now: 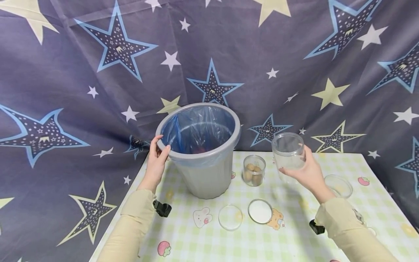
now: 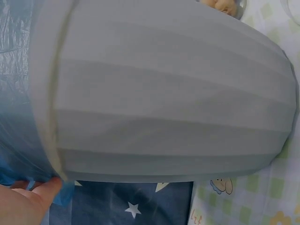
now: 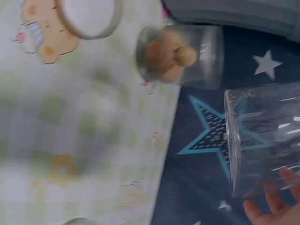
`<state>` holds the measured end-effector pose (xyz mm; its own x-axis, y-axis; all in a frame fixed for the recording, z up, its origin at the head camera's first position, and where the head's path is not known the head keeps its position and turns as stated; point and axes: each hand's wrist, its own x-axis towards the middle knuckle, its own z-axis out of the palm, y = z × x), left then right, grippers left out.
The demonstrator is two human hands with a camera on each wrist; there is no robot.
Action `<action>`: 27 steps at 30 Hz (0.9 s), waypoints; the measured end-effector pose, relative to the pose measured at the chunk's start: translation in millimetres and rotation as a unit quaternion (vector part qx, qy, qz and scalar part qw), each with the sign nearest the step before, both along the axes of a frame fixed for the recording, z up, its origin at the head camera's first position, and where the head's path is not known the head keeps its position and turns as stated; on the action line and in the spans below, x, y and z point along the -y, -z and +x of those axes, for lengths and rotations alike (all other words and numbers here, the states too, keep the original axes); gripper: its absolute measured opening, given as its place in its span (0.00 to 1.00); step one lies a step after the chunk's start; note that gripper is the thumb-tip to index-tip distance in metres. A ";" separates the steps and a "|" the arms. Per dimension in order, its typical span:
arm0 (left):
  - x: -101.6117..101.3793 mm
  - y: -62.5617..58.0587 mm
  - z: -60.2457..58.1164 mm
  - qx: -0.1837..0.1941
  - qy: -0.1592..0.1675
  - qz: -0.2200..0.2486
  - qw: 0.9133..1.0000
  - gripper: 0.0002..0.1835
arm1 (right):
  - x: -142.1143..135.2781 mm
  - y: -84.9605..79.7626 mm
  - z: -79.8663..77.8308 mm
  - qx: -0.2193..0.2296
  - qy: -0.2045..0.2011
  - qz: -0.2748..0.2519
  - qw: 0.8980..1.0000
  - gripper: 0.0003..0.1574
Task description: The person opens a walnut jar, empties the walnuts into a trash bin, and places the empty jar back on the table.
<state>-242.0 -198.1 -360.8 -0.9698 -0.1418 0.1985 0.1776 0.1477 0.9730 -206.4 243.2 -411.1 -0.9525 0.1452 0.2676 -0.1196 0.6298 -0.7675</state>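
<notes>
Dark star-patterned cloth fills my background, and the checked table runs up to it. Starting left: the left hand is at the grey bin, thumb and fingers closed in a pinch on its left rim. The bin's wide mouth faces up, a bluish liner inside, with the table's left edge close by on that side.

Moving right, a clear ring lies flat in front, then a small jar of brown balls just beside the bin, with a white disc nearer me. And here's the large clear jar, well to the right of the bin, near the table's far edge and, I judge, off the surface. The right hand has it, fingers curled round its right side, long axis close to upright, open end up.

That's my key line: bin leftward from the jar, small jar between and lower. The right hand is the nearer one; I read open air above the small jar. Last, a clear lid lies beyond on the right.
</notes>
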 end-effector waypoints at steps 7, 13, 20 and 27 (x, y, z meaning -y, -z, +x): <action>-1.2 1.0 1.2 -0.006 -0.002 -0.002 1.000 0.25 | -11.4 30.9 -1.7 0.043 0.017 -0.004 0.999 0.68; -2.0 0.0 1.5 -0.011 0.000 0.004 1.000 0.25 | -14.7 49.9 -7.1 0.070 0.040 0.013 0.997 0.67; -3.4 0.6 0.5 -0.004 0.014 0.016 1.000 0.25 | -23.0 64.8 -11.8 0.109 0.050 0.012 0.993 0.69; -3.9 1.3 1.6 -0.002 0.009 0.020 1.000 0.25 | -24.4 75.1 -17.6 0.102 0.066 0.001 0.993 0.69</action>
